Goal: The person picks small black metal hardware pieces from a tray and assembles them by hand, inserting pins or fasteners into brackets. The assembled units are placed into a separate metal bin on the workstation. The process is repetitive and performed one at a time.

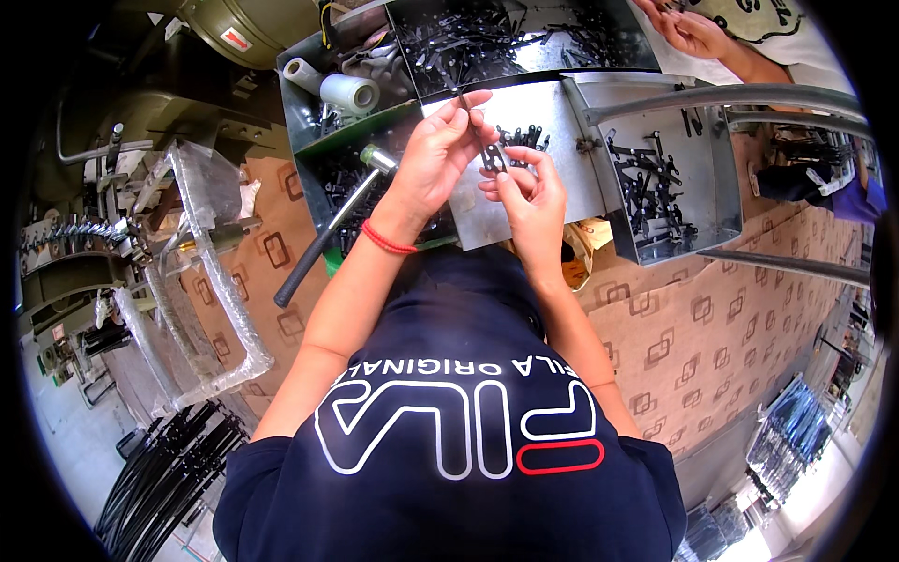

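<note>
Over a bare metal work plate (pixel 571 155), both hands meet at a slim black metal part (pixel 493 161) with small holes at its lower end. My left hand (pixel 433 161) pinches its upper length between thumb and fingers; a red beaded band circles that wrist. At the lower end, my right hand (pixel 536 195) has thumb and fingers closed on the part. Just beyond the fingers, several similar black parts (pixel 529 136) lie grouped on the plate. A hammer (pixel 342 215) with a black grip rests across the bin rim beside my left forearm.
Black parts fill a far bin (pixel 562 47) and a right-hand metal tray (pixel 646 187). Rolls of clear film (pixel 349 94) sit in the left bin. Curved metal bars (pixel 730 96) cross at right. Another person's hand (pixel 688 33) is at the upper right. Machinery (pixel 75 253) stands left.
</note>
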`<state>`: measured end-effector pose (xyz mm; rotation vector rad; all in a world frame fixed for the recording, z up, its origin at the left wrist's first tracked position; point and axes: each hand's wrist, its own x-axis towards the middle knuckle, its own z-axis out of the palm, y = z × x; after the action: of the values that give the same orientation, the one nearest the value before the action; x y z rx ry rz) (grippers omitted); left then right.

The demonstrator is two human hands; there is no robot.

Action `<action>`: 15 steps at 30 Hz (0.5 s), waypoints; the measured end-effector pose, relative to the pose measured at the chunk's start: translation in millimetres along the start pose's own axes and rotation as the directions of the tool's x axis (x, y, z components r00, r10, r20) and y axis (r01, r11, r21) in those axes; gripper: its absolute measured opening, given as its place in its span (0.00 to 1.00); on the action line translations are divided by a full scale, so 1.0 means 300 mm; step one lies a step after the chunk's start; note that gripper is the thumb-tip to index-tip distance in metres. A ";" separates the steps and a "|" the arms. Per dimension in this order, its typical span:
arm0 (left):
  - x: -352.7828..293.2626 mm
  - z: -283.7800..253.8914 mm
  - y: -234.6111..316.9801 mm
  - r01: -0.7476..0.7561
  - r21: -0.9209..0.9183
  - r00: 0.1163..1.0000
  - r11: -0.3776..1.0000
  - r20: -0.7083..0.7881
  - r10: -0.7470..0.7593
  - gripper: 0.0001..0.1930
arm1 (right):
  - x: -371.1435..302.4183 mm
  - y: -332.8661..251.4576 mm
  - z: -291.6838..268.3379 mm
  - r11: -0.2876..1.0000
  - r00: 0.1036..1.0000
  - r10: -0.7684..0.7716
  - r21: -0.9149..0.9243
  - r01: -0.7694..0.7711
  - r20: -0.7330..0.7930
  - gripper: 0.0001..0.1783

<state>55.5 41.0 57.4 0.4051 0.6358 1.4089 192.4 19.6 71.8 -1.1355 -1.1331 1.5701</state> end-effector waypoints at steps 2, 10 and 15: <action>-0.001 -0.005 0.001 0.000 -0.005 1.000 1.000 -0.010 0.000 0.18 | -0.005 -0.003 0.007 0.999 1.000 -0.021 -0.031 0.021 -0.014 0.13; -0.001 0.003 -0.001 -0.003 0.018 0.999 1.000 -0.046 0.004 0.18 | -0.013 0.000 0.012 0.999 0.999 0.037 -0.018 -0.037 -0.009 0.12; 0.002 0.008 -0.008 -0.009 0.054 0.997 0.998 -0.074 0.013 0.16 | -0.012 0.024 0.008 0.989 0.993 0.118 0.084 -0.118 0.002 0.12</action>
<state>58.8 41.7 57.7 0.4006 0.7347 1.4251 189.9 14.2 65.8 -1.1662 -1.0040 1.6903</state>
